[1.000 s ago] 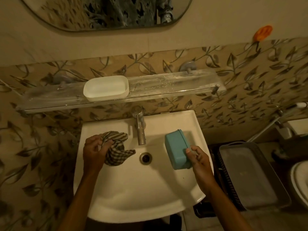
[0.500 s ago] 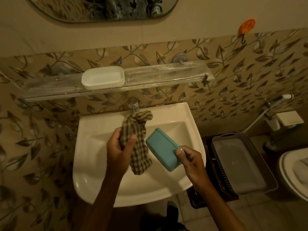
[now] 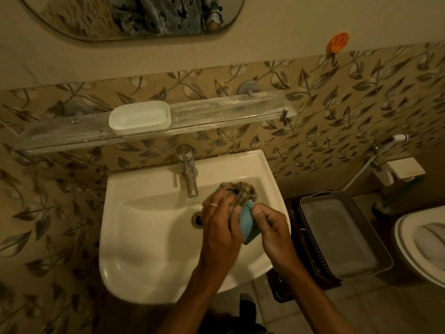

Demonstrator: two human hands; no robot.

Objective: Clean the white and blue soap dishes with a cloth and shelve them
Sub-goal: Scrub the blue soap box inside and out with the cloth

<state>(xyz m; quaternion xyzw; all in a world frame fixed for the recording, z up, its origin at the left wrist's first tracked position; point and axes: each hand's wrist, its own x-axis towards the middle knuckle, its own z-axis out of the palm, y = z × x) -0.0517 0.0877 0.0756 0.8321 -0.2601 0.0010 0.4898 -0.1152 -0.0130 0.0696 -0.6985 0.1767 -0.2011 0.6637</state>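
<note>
White soap dish [image 3: 139,118] sits on the glass shelf [image 3: 228,109], left of centre above the sink [image 3: 134,256] — apparently cleaned and already shelved. Over the basin, the left hand [image 3: 219,230] bunches the checked cloth [image 3: 243,190] in its grip and presses it into the blue soap dish [image 3: 248,227]. The right hand [image 3: 274,225] pinches that dish's rim in a narrow grip. Judged stage: wiping the second dish — shelving it remains. No brand, label or legible writing is visible.
</note>
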